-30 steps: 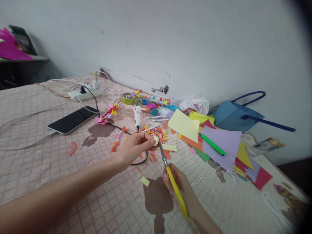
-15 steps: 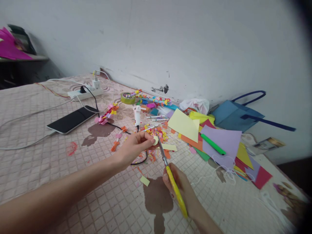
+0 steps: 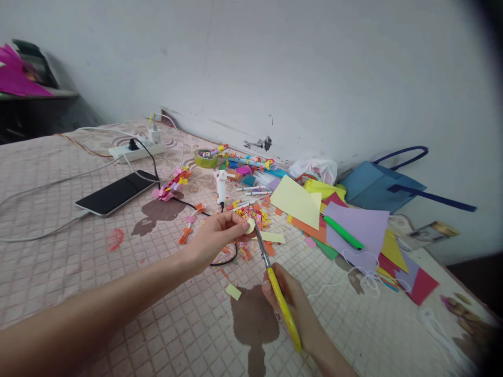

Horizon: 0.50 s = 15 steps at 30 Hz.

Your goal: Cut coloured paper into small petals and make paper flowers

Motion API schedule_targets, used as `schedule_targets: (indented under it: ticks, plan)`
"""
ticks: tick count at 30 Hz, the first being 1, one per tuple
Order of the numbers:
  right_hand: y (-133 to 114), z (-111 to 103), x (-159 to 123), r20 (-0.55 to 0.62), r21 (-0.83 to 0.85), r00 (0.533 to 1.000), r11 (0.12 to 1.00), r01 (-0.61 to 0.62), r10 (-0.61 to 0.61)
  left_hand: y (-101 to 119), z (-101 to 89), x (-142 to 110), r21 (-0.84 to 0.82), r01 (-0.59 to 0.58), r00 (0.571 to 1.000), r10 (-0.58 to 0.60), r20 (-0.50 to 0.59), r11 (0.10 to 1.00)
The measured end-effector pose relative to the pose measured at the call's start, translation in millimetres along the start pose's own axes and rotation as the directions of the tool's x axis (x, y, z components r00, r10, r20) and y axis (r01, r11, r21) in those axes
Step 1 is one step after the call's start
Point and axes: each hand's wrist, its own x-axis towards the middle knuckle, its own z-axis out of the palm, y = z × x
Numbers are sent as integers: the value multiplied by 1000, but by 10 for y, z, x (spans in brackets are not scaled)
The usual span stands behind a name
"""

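Between the thumb and fingers of my left hand [image 3: 223, 233] is a small pale yellow paper piece [image 3: 250, 225] with a rounded edge. My right hand [image 3: 288, 290] is wrapped round the yellow handle of a pair of scissors [image 3: 281, 298]. The blades point away from me, and their tips are at the right edge of the paper piece; whether they touch it I cannot tell. Beyond the blades lies a pale yellow paper strip [image 3: 272, 237] on many coloured scraps [image 3: 255, 213]. A small yellow paper rectangle [image 3: 233, 291] lies nearer to me on the tablecloth.
A white glue gun [image 3: 221, 187] stands behind my left hand. Coloured paper sheets [image 3: 357, 230], a green cutter [image 3: 343, 232] and a blue bag [image 3: 381, 186] are at the right. At the left lie a phone [image 3: 118, 192], a power strip [image 3: 137, 150] and cables. A wall borders the back.
Almost nothing differs. The paper piece in my left hand has turned very slightly beside the scissor tips, and both hands stay in the same place.
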Motion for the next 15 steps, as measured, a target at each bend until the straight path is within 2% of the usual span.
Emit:
schedule_targets:
  ticks: [15]
  plan:
    - [42,29,-7,27,53,998,997,-60,59,1,-7,26,-78,3,1000,-4,-16,997]
